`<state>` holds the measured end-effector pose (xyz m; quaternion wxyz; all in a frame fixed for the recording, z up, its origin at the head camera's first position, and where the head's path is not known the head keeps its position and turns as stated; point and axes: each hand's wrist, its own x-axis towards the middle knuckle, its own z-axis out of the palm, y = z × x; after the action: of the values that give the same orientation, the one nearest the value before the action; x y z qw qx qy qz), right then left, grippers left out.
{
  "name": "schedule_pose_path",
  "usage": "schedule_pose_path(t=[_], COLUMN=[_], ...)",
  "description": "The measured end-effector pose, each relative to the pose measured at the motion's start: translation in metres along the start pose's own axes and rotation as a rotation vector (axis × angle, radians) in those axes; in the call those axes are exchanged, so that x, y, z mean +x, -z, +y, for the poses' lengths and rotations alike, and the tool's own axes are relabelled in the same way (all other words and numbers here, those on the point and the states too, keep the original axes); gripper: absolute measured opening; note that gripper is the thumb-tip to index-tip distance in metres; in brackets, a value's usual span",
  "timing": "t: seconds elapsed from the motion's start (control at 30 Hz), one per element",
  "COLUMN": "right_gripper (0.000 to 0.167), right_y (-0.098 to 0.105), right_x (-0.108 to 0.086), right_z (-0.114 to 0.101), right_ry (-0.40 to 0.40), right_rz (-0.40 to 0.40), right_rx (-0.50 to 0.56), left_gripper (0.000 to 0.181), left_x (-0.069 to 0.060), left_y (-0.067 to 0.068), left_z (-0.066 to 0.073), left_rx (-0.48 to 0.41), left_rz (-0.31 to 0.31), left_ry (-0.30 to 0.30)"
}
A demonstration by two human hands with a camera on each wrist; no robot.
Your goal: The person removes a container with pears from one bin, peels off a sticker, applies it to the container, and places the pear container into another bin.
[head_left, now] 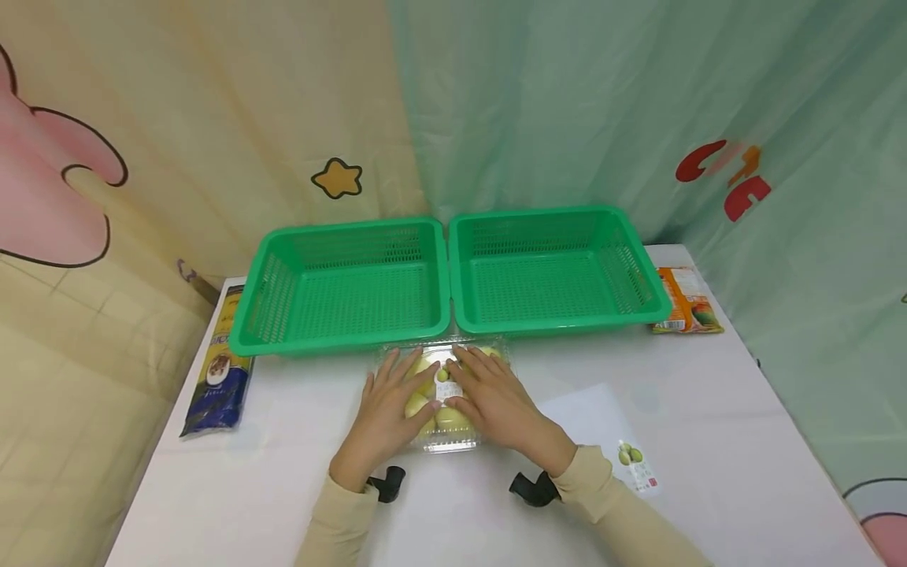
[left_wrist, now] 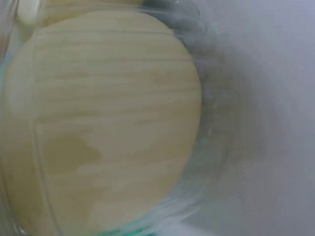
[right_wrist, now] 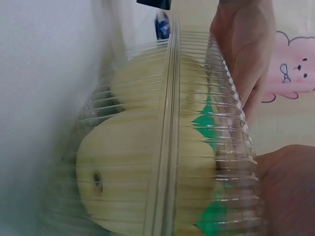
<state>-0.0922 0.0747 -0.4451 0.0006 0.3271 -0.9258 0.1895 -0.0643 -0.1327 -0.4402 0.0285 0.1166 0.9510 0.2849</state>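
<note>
Both left hand and right hand rest ungripping on clear box
Likely fruit-heavy, slick, flexible; cradle at nine and three o'clock.

Two green baskets, one clear clamshell, at least three pale yellow fruits, two food packets, one printed sheet.

The head camera, farthest out, looks down and forward over the white table. Both wrist cameras sit close to the clear clamshell box, their shared subject: the right faces leftward, rolled sideways; the left, blurred, apparently views it side-on.
</note>
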Motion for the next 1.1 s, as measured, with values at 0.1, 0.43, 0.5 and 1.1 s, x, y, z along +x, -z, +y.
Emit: schedule_pose_path(t=[0.1, 0.43, 0.5, 1.1], right_gripper=[0.057, 0.051, 0.043, 0.034], right_y=[0.000, 0.002, 0.002, -0.013], right_x=[0.001, -0.006, -0.010, -0.042], right_z=[-0.001, 0.011, 0.018, 0.067], right_ry=[-0.002, 0.070, 0.093, -0.625], right_rz=[0.000, 0.060, 0.123, 0.268], right_rx=[0.008, 0.114, 0.177, 0.909], left_gripper=[0.056, 0.058, 0.059, 0.042], left_x=[-0.001, -0.006, -0.009, -0.024], left_y=[0.002, 0.000, -0.001, -0.004], left_z=[-0.002, -0.018, -0.023, -0.058], left_rx=[-0.016, -0.051, -0.091, -0.563], left_rz=[0.002, 0.148, 0.185, 0.161], left_ry=[-0.003, 0.000, 0.028, 0.413])
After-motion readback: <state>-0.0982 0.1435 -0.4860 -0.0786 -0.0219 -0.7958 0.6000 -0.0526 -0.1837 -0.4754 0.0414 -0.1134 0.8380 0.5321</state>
